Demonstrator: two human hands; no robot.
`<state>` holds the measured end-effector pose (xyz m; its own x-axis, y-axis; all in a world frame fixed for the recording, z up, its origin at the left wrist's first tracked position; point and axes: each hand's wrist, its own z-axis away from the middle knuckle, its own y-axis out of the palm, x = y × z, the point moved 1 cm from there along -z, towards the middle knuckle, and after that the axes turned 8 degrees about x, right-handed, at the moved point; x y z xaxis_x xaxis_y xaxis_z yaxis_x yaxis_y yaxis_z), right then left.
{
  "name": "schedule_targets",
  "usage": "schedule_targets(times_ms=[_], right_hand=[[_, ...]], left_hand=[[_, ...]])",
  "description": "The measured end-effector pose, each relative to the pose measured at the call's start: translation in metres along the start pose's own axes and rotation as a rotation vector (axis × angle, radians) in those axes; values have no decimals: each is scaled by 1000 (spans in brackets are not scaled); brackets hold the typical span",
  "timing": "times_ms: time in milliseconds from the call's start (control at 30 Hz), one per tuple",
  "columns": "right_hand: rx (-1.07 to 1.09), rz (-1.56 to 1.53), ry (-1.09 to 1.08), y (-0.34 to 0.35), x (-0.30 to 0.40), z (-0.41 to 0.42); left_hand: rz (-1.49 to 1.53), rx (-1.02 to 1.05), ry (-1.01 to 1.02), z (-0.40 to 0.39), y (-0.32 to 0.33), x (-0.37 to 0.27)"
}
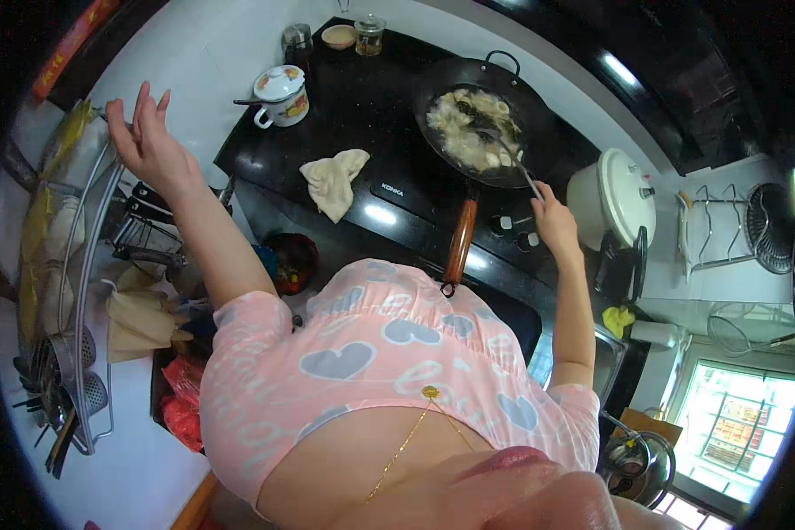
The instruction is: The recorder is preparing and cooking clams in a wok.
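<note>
My right hand [555,222] grips the thin handle of a metal spatula or ladle [522,165]. Its working end is sunk in the food, so the head is hidden. A dark wok [430,126] with a brown wooden handle [462,232] holds pale broth, light chunks and dark green leafy pieces [474,129]. Raised at the far left, my left hand [149,136] has its fingers apart and holds nothing that I can see. It is nearest to a metal wall rack [94,278] of bottles with yellow tops; whether the fingertips touch it, I cannot tell.
On the black stovetop [377,93] lie a crumpled cloth [336,182] and a lidded enamel pot [283,99]. Behind stand glass jars [370,36] and a small bowl [338,37]. A white pressure cooker [596,199] is right of the wok. Utensils hang at left.
</note>
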<state>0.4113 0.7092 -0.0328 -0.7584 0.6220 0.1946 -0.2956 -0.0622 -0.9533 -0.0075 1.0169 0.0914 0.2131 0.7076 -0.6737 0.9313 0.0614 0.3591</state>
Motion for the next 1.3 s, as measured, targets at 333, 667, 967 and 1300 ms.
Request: schedule_targets(times_ms=[333,667,967,1300], right_hand=[[-52,-32,-25,-14,7,2],[-188,-223,-46,-32,3,-22],[-41,-17,-72,-32,38,26],[-102,35,-34,-38,30,44]], left_hand=[[-55,-19,103,-6,-29,20],[219,-88,2,-31,-28,9],[189,-142,98,-42,-21,-2],[208,-13,-30,-29,-59,-39]])
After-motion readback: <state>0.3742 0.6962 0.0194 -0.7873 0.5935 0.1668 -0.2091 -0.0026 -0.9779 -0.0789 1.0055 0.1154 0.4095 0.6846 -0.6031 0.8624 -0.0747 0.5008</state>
